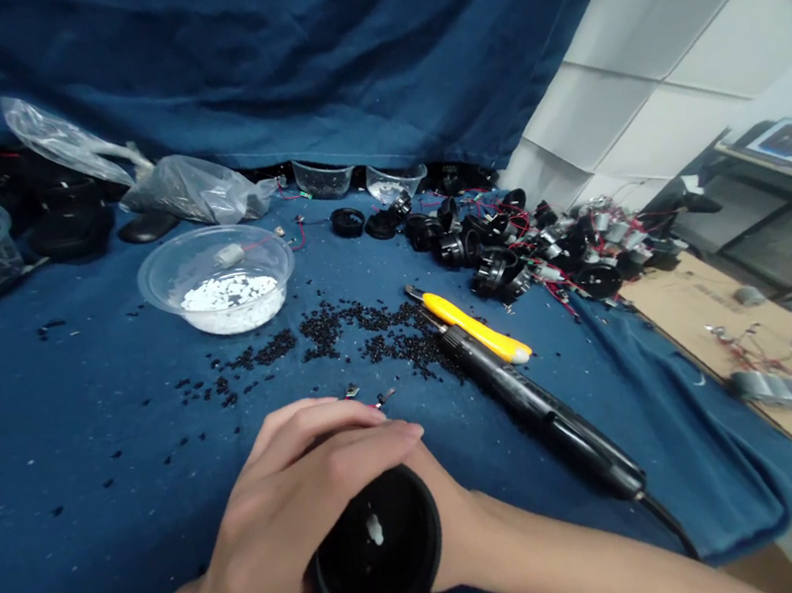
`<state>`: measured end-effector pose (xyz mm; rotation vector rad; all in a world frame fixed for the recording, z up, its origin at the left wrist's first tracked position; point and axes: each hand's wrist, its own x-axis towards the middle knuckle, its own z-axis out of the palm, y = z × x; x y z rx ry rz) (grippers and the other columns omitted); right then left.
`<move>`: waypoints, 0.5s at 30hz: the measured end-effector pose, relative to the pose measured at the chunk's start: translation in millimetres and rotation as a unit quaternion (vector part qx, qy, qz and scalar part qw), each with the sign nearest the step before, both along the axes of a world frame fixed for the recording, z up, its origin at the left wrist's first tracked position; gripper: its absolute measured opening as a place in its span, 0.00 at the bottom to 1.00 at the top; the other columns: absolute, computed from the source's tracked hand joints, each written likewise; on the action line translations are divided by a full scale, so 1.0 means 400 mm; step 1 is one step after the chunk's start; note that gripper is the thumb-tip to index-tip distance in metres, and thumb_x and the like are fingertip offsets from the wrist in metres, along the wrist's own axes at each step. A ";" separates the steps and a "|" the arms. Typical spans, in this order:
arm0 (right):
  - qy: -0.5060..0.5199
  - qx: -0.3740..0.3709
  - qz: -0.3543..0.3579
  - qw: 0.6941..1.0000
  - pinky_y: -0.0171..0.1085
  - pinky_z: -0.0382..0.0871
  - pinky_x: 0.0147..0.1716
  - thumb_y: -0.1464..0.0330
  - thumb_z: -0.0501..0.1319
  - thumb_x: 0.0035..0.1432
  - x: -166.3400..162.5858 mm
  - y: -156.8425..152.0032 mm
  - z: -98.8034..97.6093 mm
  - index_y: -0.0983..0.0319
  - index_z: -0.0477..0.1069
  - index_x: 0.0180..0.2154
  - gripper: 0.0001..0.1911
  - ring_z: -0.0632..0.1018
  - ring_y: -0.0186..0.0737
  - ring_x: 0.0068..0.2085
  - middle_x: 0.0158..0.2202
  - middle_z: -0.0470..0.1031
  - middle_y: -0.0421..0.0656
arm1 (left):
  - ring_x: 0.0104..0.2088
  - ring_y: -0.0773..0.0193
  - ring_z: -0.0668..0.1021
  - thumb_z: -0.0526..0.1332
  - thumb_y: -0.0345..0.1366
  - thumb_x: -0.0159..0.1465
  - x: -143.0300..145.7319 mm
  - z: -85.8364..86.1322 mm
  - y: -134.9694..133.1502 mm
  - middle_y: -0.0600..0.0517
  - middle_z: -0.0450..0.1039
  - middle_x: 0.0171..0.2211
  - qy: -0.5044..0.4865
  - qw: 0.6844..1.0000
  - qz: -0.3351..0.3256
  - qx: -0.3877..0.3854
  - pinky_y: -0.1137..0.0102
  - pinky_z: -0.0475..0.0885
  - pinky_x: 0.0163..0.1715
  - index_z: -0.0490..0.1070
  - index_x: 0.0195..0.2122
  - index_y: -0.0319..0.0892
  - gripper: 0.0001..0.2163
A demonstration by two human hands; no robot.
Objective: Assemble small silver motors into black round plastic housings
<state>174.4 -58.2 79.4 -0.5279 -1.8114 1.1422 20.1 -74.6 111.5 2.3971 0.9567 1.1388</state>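
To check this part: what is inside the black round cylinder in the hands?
A small white blob shows inside the black plastic cylinder. The deeper inside is too dark to see, and the left hand covers its outer wall.

The blue cloth-covered surface [77, 467] carries scattered black pellets [371, 330], 1 clear bowl [215, 265] of white pellets, 1 yellow-handled utility knife [476, 326], 1 black soldering iron [535, 415], and heaped black wired parts [510, 253].

Blue cloth [69, 468] gave the left hand [287, 514] room leftward; to the right, the black soldering iron [535, 415] and yellow-handled cutter [476, 326] blocked the way toward the heaped motors [546, 253].
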 end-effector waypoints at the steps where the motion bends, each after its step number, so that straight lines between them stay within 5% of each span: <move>1: -0.008 0.006 -0.014 1.000 0.37 0.71 0.51 0.72 0.71 0.41 -0.001 -0.001 -0.002 0.53 0.74 0.51 0.31 0.79 0.49 0.48 0.44 0.78 0.41 | 0.49 0.54 0.77 0.64 0.56 0.53 0.000 0.001 -0.001 0.53 0.78 0.48 -0.003 1.000 0.001 0.007 0.62 0.70 0.51 0.67 0.54 0.50 0.29; 6: -0.005 -0.006 -0.044 0.999 0.33 0.72 0.47 0.75 0.69 0.43 -0.002 -0.011 -0.018 0.49 0.74 0.50 0.30 0.80 0.42 0.43 0.42 0.78 0.35 | 0.50 0.55 0.77 0.64 0.54 0.55 0.002 0.005 -0.005 0.54 0.79 0.49 0.011 1.000 0.007 0.028 0.61 0.68 0.54 0.67 0.53 0.49 0.27; 15: -0.060 -0.030 -0.011 0.998 0.36 0.68 0.54 0.70 0.68 0.46 0.010 -0.011 -0.016 0.51 0.72 0.53 0.30 0.78 0.46 0.52 0.49 0.78 0.37 | 0.51 0.54 0.77 0.64 0.50 0.53 0.013 0.009 -0.003 0.51 0.79 0.50 0.030 0.999 0.014 0.026 0.62 0.67 0.54 0.65 0.55 0.48 0.28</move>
